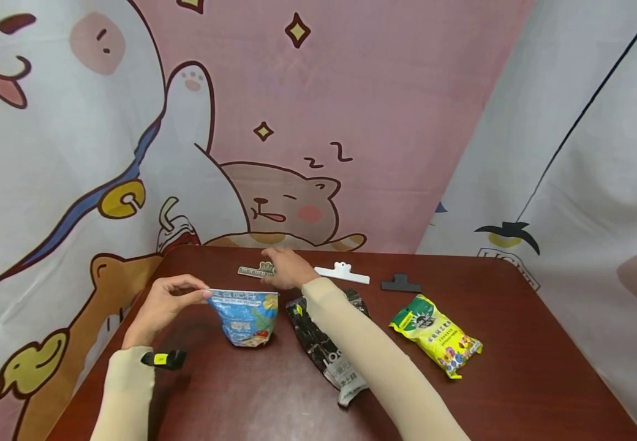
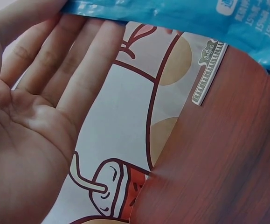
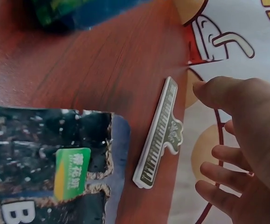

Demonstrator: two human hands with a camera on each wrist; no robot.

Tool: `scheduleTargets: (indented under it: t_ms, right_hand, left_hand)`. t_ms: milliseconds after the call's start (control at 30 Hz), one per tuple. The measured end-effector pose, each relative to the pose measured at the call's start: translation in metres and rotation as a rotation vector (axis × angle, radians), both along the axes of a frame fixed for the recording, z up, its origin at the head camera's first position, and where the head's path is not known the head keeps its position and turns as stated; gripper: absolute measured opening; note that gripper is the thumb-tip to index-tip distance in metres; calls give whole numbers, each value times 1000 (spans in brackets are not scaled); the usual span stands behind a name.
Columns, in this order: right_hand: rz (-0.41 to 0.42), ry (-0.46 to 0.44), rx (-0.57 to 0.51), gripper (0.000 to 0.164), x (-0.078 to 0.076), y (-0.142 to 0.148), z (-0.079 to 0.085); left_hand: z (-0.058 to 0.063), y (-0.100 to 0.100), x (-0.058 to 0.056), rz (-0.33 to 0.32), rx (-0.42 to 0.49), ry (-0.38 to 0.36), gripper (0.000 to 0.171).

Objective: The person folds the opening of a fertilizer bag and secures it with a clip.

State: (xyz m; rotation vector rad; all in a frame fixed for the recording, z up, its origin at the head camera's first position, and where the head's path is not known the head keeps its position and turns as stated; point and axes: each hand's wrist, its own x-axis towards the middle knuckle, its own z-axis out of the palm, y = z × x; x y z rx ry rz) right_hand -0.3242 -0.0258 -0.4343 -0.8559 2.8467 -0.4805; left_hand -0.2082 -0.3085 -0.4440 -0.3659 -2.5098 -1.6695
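A glossy reddish-brown table (image 1: 241,392) stands before a cartoon-printed cloth (image 1: 407,79). The left hand (image 1: 166,306) pinches the top edge of a blue printed bag (image 1: 245,321); behind the bag, the right hand (image 1: 290,269), fingers apart, hovers beside a piano-patterned clip (image 3: 157,140).

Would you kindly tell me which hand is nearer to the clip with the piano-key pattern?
The right hand is nearer, at the right end of the piano-key clip in the head view. The left hand is farther off, lower left, pinching the blue bag.
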Motion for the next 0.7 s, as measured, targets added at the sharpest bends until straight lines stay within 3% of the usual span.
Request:
scheduleTargets:
  t_ms: [400, 700]
  right_hand:
    - [-22, -18, 70, 71, -29, -16, -27]
    - [-20, 62, 175, 59, -40, -20, -41]
  left_hand:
    - [0, -1, -1, 7, -15, -12, 21]
    - [3, 0, 0, 12, -22, -18, 22]
